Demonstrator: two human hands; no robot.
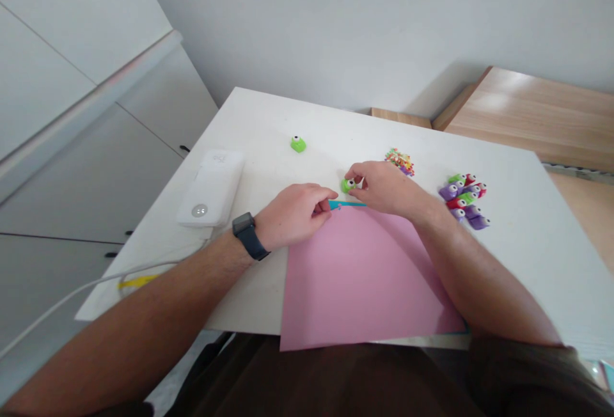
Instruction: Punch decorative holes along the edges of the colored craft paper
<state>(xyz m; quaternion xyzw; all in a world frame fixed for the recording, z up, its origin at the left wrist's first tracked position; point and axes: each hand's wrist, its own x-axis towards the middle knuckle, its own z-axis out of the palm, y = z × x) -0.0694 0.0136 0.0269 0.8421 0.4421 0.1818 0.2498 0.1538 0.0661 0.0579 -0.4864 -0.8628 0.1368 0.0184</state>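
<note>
My right hand pinches a small green paper punch with a googly eye at the far edge of a pink paper sheet. My left hand, a dark watch on its wrist, pinches the end of a blue paper strip that lies along the pink sheet's far edge, just below the punch. Both hands sit close together on the white table.
A second green punch stands alone farther back. A pile of coloured paper cut-outs and a cluster of purple, red and green punches lie to the right. A white device with a cable rests at the left. A wooden surface lies beyond.
</note>
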